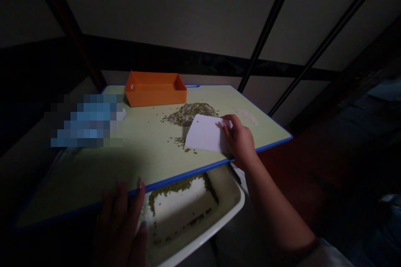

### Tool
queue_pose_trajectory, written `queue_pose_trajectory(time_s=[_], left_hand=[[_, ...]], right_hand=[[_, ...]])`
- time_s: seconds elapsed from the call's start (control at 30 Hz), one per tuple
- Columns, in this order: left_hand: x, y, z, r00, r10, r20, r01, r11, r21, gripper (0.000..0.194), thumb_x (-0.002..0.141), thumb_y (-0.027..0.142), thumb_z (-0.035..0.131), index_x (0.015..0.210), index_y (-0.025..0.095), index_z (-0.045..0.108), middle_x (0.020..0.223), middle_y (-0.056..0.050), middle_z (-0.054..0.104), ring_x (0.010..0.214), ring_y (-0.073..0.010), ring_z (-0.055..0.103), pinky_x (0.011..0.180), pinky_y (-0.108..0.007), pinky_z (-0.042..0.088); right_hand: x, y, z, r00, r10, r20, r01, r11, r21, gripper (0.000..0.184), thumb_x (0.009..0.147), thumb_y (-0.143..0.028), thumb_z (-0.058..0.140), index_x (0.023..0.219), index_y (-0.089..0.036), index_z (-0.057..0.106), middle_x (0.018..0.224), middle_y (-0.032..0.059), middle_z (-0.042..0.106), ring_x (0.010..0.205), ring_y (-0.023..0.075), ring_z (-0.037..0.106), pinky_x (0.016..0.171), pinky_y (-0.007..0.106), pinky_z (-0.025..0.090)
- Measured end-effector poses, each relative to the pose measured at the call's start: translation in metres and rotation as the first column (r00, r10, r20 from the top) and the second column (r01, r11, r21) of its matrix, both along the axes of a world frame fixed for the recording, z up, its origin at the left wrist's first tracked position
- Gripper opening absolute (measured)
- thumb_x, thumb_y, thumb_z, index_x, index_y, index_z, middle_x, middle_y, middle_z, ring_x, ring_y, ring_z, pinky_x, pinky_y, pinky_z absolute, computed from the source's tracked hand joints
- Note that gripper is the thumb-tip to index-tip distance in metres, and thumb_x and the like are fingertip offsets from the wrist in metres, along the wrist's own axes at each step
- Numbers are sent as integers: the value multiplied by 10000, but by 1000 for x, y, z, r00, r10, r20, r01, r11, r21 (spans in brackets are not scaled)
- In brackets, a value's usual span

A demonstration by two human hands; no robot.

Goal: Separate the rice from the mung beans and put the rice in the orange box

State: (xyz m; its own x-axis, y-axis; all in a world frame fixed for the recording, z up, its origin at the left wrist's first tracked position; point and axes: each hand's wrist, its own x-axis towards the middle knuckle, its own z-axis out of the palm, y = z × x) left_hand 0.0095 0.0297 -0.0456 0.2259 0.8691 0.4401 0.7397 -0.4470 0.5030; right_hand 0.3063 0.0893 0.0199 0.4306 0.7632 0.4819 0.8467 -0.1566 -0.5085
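Through my head view, the right hand (244,138) pinched the white card (205,134); the green grain pile (196,109) lay at its ten o'clock, long axis roughly nine-to-three, farther from the left hand (120,212), whose grip I couldn't tell.

The orange bin (156,95) blocks the tabletop's (140,137) far left edge; the bean pile (194,112) stands mid-surface. A bare lane runs between that pile and the white grains (246,115).
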Motion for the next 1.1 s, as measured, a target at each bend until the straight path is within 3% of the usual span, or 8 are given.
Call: queue_pose_trajectory(time_s=[0.13,0.33,0.5,0.7,0.97,1.1], left_hand=[[0,-1,-1,999,0,-42,1,1000,17,712,904,158,368,1464,494,84,1628,41,71,1506,-284,64,1206,-656,201],[0,-2,0,1000,0,-4,0,1000,-18,695,910,179,364,1453,523,97,1626,68,69,1506,-261,52,1225,-631,191],[-2,0,-3,1000,-1,-22,0,999,-44,672,920,217,355,1456,517,82,1629,47,50,1510,-281,32,1193,-707,204],[-5,0,-5,1000,-18,-23,17,999,-49,673,919,208,361,1457,511,91,1629,60,34,1508,-264,8,1209,-665,222],[0,-3,6,1000,18,16,-16,993,-117,620,932,256,332,1445,530,116,1617,103,58,1508,-255,30,1226,-655,177],[-2,-5,6,1000,21,16,-19,993,-119,589,931,282,328,1463,463,153,1618,77,70,1506,-262,35,1232,-635,179]], right_hand=[[-1,0,1,1000,-9,12,9,999,-36,302,912,-388,474,1112,-235,640,633,45,648,534,172,520,552,272,299],[-5,-2,2,996,-63,61,65,997,-33,280,910,-392,488,1089,-251,651,586,26,605,509,162,489,536,269,264],[-6,-1,1,994,-85,69,86,996,-19,282,912,-420,490,1077,-259,653,572,16,587,501,157,471,536,272,248],[-7,3,2,995,-75,60,77,997,-31,282,908,-410,491,1082,-258,653,596,28,604,505,157,466,544,284,248],[-7,-5,2,999,-42,-29,43,998,48,274,887,-399,510,1034,-219,656,562,12,575,486,152,487,546,290,301],[-8,-3,3,999,-52,-2,52,998,28,286,891,-405,500,1051,-223,652,536,-3,553,474,150,474,535,280,283]])
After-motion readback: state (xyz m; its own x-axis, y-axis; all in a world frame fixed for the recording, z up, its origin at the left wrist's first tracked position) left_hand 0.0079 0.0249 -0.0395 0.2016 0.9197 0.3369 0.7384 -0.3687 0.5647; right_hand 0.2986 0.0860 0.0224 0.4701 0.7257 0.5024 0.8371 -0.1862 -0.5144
